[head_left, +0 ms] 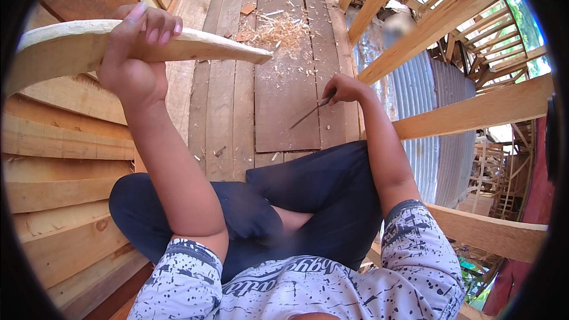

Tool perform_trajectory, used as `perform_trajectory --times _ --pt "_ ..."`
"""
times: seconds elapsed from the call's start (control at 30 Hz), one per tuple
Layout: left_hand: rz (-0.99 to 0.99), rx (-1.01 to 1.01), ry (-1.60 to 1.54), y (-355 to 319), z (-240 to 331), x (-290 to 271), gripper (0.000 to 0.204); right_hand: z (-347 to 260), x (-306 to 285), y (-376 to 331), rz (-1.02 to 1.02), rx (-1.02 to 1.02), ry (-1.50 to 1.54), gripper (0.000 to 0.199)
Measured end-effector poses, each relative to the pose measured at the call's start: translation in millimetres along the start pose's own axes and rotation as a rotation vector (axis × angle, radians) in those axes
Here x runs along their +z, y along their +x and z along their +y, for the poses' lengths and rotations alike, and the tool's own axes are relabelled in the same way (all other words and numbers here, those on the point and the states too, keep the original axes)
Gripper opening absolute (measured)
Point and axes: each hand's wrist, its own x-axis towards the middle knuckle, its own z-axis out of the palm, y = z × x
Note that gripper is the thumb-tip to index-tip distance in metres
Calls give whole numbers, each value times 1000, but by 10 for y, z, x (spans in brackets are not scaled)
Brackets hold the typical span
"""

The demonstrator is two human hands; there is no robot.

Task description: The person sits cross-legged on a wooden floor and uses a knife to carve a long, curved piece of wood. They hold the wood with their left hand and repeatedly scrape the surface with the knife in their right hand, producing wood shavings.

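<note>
My left hand (133, 53) is raised at the upper left and grips a long pale carved piece of wood (65, 44), which tapers to a point on the right, above the plank floor. My right hand (344, 89) is lower, at the centre right, closed on the handle of a thin knife (308, 115). The blade slants down to the left, and its tip is close to the floor boards. I sit cross-legged in dark trousers (320, 189) with both forearms stretched forward.
A heap of wood shavings (281, 29) lies on the plank floor (284, 106) ahead. A plank wall (53, 172) stands close on the left. Wooden rails (474, 109) and corrugated metal sheeting (427, 101) are on the right, with open timber framing beyond.
</note>
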Motion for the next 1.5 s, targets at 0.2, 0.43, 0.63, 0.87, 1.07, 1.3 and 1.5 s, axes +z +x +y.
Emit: perform_trajectory --times 0.2,0.43,0.63,0.87,1.07,1.3,1.5 --pt "45 -27 -37 16 -45 15 19 -65 32 213 296 -8 73 30" --pt "33 -19 -17 11 -28 26 18 -588 434 191 -183 -76 -231 29" --pt "15 -27 -66 17 -26 -19 18 -1211 786 212 -241 -396 -331 28" --pt "24 -26 -61 27 -20 -15 18 -1482 1273 120 -435 -621 -412 26" --pt "23 -26 -62 29 -37 -30 18 -1458 1406 202 -422 -662 -460 18" --pt "31 -29 -36 35 -42 -22 19 -1518 1468 147 -391 -699 -623 19" --pt "47 -33 -14 4 -22 14 19 -1472 1376 237 -486 -635 -433 20"
